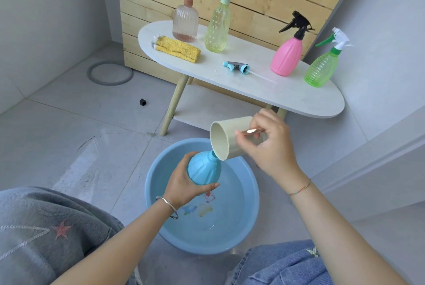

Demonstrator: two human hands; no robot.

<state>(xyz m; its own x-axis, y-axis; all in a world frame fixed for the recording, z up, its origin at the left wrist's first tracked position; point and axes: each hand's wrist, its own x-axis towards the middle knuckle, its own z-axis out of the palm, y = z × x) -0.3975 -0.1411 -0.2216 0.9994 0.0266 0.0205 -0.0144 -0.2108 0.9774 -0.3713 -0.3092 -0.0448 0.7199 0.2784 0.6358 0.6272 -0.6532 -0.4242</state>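
Note:
My left hand (184,187) grips a blue bottle (203,167) with no spray head, held over a blue basin (250,183) of water on the floor. My right hand (269,147) holds a cream cup (226,138) by its copper-coloured handle. The cup is tipped on its side, with its rim touching the bottle's open neck. The bottle's blue spray head (236,67) lies on the white oval table (287,96) behind.
On the table stand a clear pink-brown spray bottle (185,21), a yellow-green one (218,29), a pink one (287,55) and a green one (322,66). A folded yellow cloth (178,49) lies at its left end. My knees flank the basin.

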